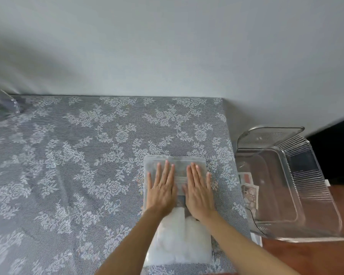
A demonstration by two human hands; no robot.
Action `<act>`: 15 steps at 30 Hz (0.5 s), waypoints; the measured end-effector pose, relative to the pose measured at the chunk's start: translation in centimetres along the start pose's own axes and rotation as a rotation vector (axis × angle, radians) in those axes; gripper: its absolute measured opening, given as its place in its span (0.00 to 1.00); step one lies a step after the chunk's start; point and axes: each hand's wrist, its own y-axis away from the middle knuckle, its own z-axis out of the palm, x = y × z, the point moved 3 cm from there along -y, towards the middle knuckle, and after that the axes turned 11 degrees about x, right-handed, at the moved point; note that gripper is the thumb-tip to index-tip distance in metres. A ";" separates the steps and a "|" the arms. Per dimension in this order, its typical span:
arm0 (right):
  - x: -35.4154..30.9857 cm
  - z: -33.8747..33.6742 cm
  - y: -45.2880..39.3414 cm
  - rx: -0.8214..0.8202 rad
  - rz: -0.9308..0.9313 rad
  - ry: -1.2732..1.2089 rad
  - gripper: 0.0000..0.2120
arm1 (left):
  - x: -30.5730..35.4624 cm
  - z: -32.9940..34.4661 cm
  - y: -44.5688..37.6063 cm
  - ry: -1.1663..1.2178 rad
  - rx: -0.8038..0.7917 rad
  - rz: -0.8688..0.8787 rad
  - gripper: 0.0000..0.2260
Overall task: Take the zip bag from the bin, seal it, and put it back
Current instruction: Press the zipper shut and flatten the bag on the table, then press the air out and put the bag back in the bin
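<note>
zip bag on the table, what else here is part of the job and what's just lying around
Part of the job:
zip bag, flat on the table
clear bin, right of the table
left hand and right hand, both pressed flat on the bag

Just lying about:
lace tablecloth
clear plastic item at the far left corner
printed cards seen by the bin's left wall

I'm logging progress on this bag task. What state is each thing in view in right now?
zip bag: out of the bin, flat on the table, white contents inside; seal state unclear.
left hand: open, palm pressed flat on the bag.
right hand: open, palm pressed flat on the bag.
clear plastic bin: upright beside the table, open-topped, no bag inside.
lace tablecloth: spread flat over the table.
</note>
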 end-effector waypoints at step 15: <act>2.2 0.6 -0.8 -0.083 0.140 0.036 0.38 | -5.5 0.2 -0.9 -0.100 0.048 -0.159 0.36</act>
